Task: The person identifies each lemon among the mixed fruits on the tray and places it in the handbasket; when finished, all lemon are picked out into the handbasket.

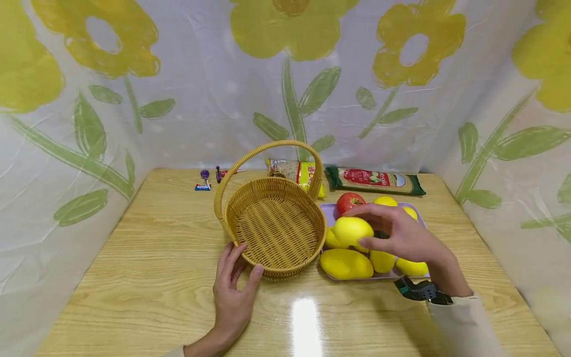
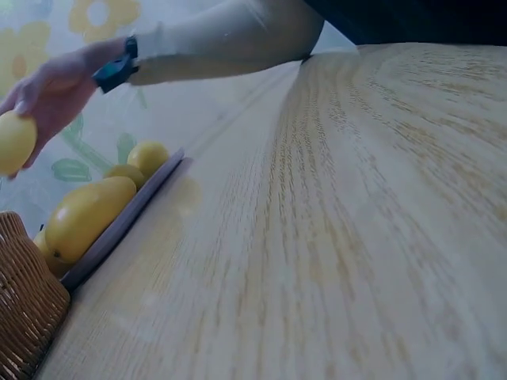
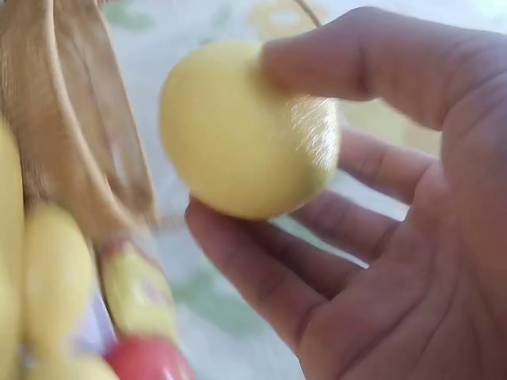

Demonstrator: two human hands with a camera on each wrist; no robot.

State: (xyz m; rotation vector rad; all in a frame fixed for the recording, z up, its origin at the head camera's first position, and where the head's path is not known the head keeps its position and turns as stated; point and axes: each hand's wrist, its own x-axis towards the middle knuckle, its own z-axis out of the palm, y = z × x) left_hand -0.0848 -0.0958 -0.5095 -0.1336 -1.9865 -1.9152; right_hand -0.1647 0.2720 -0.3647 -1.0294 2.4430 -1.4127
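My right hand (image 1: 401, 233) pinches a smooth yellow lemon (image 1: 354, 231) between thumb and fingers, raised over a lilac tray (image 1: 329, 210). Close up in the right wrist view, the thumb lies on one side of the lemon (image 3: 238, 134) and the fingers curve behind it. My left hand (image 1: 234, 295) holds the near left rim of a round wicker basket (image 1: 278, 228), its thumb and index fingertips at the rim. Nothing lies inside the basket, and its tall handle stands upright. On the tray are a red tomato (image 1: 350, 203), a long mango (image 1: 346, 264) and several other yellow fruits.
Behind the basket lies a clear and yellow food bag (image 1: 292, 171). A green-ended noodle packet (image 1: 374, 180) is at the back right. Lollipops (image 1: 204, 174) and a small blue wrapped sweet (image 1: 202, 187) sit at the back left. Flower-printed cloth (image 1: 192, 99) surrounds the wooden table (image 1: 147, 277).
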